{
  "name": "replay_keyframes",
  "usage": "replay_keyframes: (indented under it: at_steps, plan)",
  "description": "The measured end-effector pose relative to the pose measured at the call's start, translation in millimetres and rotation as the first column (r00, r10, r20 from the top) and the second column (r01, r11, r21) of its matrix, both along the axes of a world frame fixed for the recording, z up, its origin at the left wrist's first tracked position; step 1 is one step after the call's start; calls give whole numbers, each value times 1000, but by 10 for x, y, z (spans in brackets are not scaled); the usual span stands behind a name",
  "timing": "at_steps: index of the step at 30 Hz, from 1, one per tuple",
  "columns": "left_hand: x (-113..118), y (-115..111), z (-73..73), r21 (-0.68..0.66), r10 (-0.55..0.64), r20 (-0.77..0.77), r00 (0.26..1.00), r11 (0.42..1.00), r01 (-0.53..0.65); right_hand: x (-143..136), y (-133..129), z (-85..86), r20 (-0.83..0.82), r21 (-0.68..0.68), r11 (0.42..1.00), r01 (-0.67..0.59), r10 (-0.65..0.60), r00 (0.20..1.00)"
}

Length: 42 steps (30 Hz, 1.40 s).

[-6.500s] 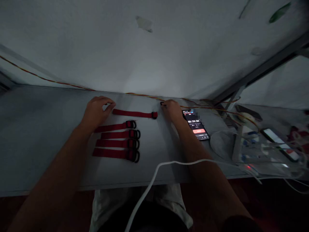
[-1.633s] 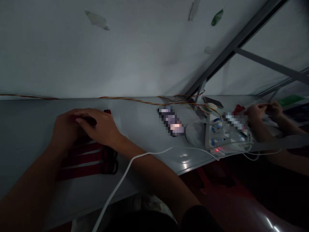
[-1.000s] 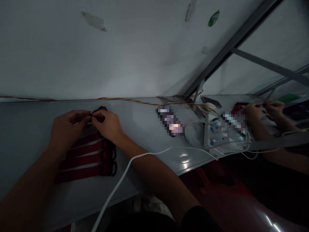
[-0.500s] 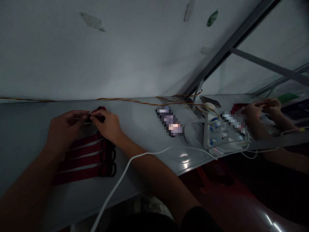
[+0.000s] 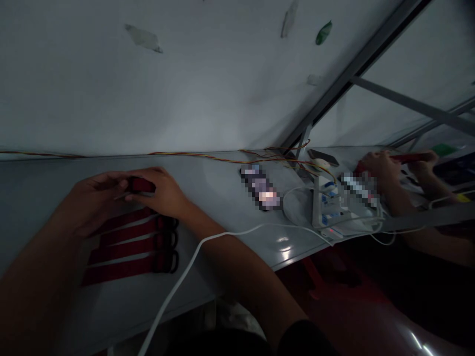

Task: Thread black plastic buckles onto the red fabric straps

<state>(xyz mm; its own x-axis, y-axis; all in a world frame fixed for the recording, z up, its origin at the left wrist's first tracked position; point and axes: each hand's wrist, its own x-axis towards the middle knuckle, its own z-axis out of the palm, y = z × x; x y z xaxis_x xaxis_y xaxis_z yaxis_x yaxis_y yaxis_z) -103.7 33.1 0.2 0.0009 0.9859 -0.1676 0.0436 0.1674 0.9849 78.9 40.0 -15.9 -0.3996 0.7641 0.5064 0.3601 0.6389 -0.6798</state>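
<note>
Between my two hands is a dark red strap (image 5: 143, 185) with black parts, held just above the table. My left hand (image 5: 98, 195) pinches its left end, and my right hand (image 5: 163, 190) curls its fingers around the right end. Below them several red straps (image 5: 128, 242) lie side by side on the table, each with a black buckle or ring (image 5: 172, 260) at its right end. My left hand and wrist cover part of the upper straps' left ends.
A phone (image 5: 261, 188) lies right of my hands. Beyond it stands a white power strip (image 5: 326, 202) with plugs and cables. A white cable (image 5: 222, 234) crosses over my right forearm. At far right, a co-worker's hands (image 5: 386, 168) hold a red strap. Twisted wires (image 5: 185, 154) run along the wall.
My fingers have shifted from a close pinch at a small black part to holding the strap at both ends, showing its red band. The co-worker's hands have moved apart with a red strap between them.
</note>
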Motion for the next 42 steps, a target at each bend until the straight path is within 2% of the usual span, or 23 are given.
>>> replay_keyframes:
  at_steps: [3, 8, 11, 14, 16, 19, 22, 25, 28, 29, 31, 33, 36, 39, 42]
  plan:
    - [-88, 54, -50, -108, 5, 140, 990, 994, 10, 13, -1, -1, -13, -42, 998, 48, -49, 999]
    - [-180, 94, -49, 6, 230, 129, 965, 973, -232, 58, 43, 10, -11, 28, 983, 180, -180, 984]
    - [-202, 84, -15, 115, 327, 59, 943, 936, -332, 133, 91, 15, 32, 41, 978, 207, -208, 978]
    - [-246, 83, 5, 170, 366, -141, 920, 924, -342, 236, 134, 2, 46, 11, 988, 154, -154, 987]
    - [-299, 97, 2, 211, 350, -378, 857, 934, -288, 304, 161, -23, 75, -23, 992, 126, -124, 989]
    - [-387, 125, -17, 227, 286, -654, 700, 957, -179, 383, 202, -81, 94, -80, 987, 140, -132, 987]
    - [-446, 145, -47, 221, 258, -746, 614, 966, -136, 431, 235, -134, 112, -123, 980, 157, -143, 983]
    - [-457, 158, -106, 231, 243, -810, 534, 969, -90, 477, 245, -139, 159, -148, 981, 126, -102, 982]
    - [-394, 156, -181, 300, 257, -862, 437, 954, 31, 553, 227, -103, 182, -159, 982, 105, -75, 980]
    - [-352, 151, -199, 321, 260, -870, 419, 943, 83, 585, 217, -92, 187, -165, 980, 109, -78, 979]
    - [-237, 135, -212, 336, 227, -870, 437, 923, 187, 656, 191, -81, 189, -184, 974, 130, -95, 977]
    - [-91, 121, -191, 304, 135, -866, 481, 907, 293, 721, 165, -91, 174, -207, 965, 158, -123, 977]
    - [137, 130, -130, 187, -24, -896, 443, 884, 428, 782, 135, -119, 151, -213, 958, 194, -164, 975]
    - [302, 171, -94, 106, -106, -922, 372, 855, 507, 788, 124, -124, 167, -188, 958, 217, -186, 968]
    - [343, 208, -114, 108, -114, -920, 375, 845, 523, 757, 120, -92, 123, -182, 960, 211, -190, 974]
